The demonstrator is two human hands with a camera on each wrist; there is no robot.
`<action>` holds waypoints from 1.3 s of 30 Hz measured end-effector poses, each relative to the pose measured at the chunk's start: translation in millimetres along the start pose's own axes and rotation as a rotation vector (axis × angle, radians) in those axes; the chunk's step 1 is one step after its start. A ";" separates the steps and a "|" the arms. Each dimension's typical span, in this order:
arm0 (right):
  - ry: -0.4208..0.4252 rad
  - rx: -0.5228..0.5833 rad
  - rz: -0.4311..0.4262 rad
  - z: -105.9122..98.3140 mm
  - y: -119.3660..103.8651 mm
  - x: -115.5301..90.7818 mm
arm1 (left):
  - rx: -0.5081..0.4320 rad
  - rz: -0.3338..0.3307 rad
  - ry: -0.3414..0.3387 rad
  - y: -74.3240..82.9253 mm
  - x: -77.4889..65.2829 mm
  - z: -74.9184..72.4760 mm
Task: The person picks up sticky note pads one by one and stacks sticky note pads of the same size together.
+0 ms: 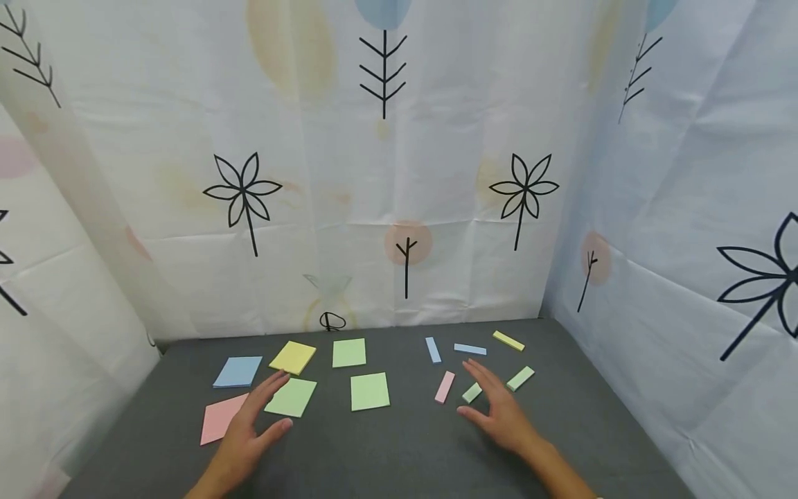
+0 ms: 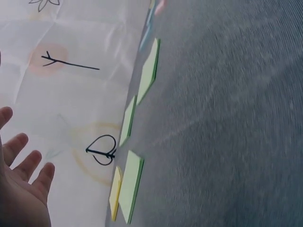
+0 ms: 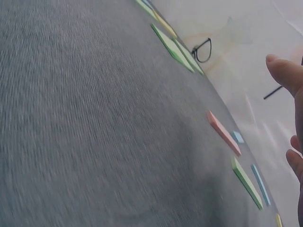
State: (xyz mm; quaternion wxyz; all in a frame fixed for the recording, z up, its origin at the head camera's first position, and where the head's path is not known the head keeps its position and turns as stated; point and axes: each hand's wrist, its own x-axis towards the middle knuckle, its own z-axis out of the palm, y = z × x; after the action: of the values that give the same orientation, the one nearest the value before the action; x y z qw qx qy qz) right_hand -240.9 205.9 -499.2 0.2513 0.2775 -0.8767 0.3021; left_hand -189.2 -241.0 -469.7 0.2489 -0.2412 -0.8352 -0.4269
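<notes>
My left hand [image 1: 242, 438] hovers over the left group of square sticky-note pads, fingers spread and holding nothing. It partly covers a pink pad [image 1: 217, 420] and overlaps the edge of a green pad [image 1: 294, 398]. On the right, my right hand [image 1: 503, 414] is held with thumb and fingers apart, nothing between them. Its fingers partly hide a narrow green sticky-note strip [image 1: 472, 392]; a second green strip [image 1: 520, 378] lies just beyond. A pink strip [image 1: 445, 387] sits left of the right thumb. In the left wrist view the left hand [image 2: 23, 184] shows relaxed fingers.
Farther back lie a blue pad [image 1: 237, 372], a yellow pad [image 1: 292, 357] and two more green pads [image 1: 370, 392]. Two blue strips [image 1: 470, 349] and a yellow strip [image 1: 508, 341] are at the back right. White patterned cloth [image 1: 337, 173] encloses the dark table [image 1: 386, 457] on three sides.
</notes>
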 end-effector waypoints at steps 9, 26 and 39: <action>0.022 0.098 0.019 22.8 -20.1 11.2 | -0.316 -0.100 0.046 7.6 2.3 22.8; -0.027 0.417 0.155 68.5 -43.5 29.9 | -0.257 -0.232 0.076 8.3 9.8 71.3; -0.085 0.264 0.180 101.6 -50.1 41.2 | -0.049 -0.258 -0.002 -14.9 18.5 98.1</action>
State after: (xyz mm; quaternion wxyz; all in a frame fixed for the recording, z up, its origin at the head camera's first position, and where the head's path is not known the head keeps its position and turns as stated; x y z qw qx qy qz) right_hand -266.3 90.9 -524.8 0.1473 0.2409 -0.8605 0.4239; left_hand -233.1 -163.5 -517.2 0.1852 -0.1381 -0.8489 -0.4754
